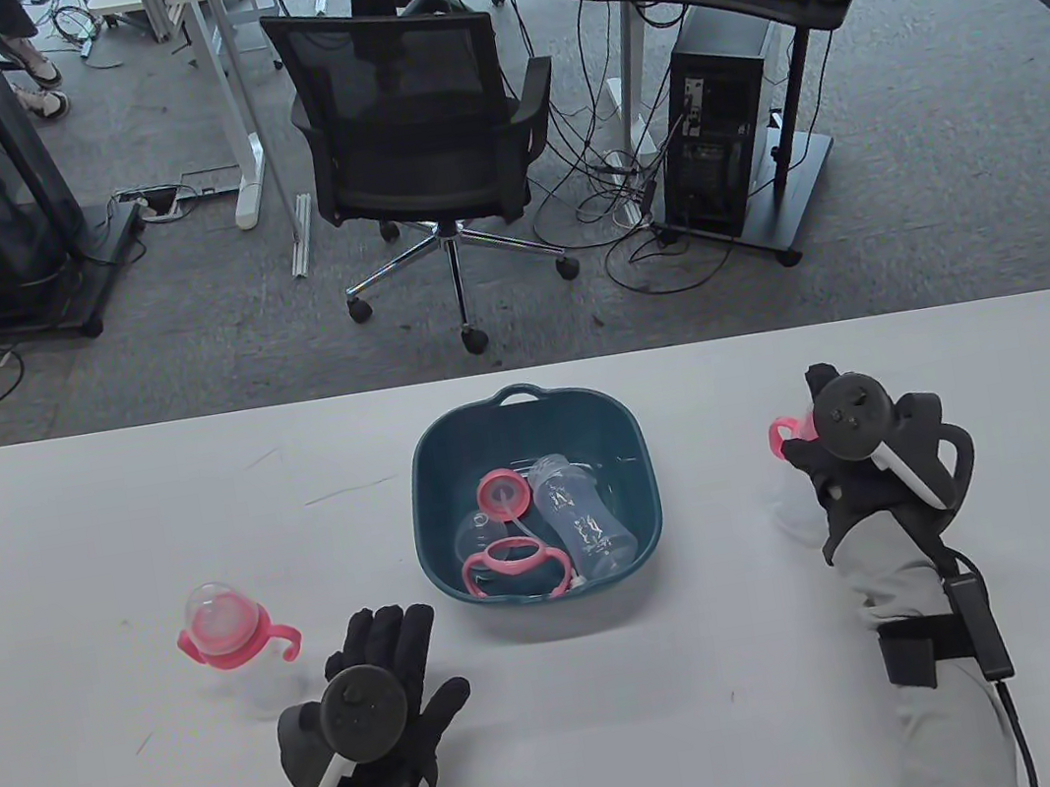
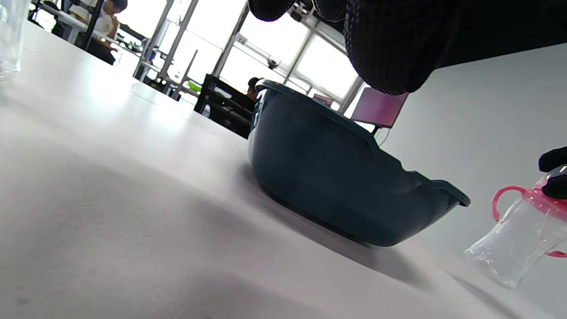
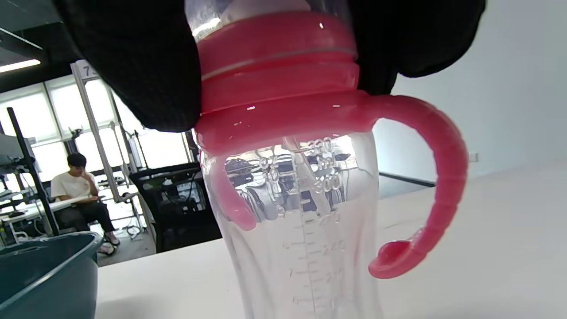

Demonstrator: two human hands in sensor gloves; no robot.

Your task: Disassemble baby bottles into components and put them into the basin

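Right hand [image 1: 845, 462] grips a baby bottle [image 1: 791, 481] by its pink collar, toward the bench's right edge.
Table view: the teal basin [image 1: 535, 501] (mid-bench) holds a clear bottle body [image 1: 582, 514], pink handle ring [image 1: 517, 564] and pink cap [image 1: 502, 492]; left hand [image 1: 383, 695] lies flat, fingers straight, beside another capped bottle [image 1: 232, 649]. Right wrist view: fingers [image 3: 141, 66] wrap the collar [image 3: 279, 66].

Left hand [image 1: 383, 695] lies flat, palm down, fingers straight and spread, pointing away from the person, tracker on its back. Right hand [image 1: 845, 462] reaches further forward, sleeve and forearm stretched out behind it, fingers [image 3: 137, 66] curled in a grip, tracker uppermost.
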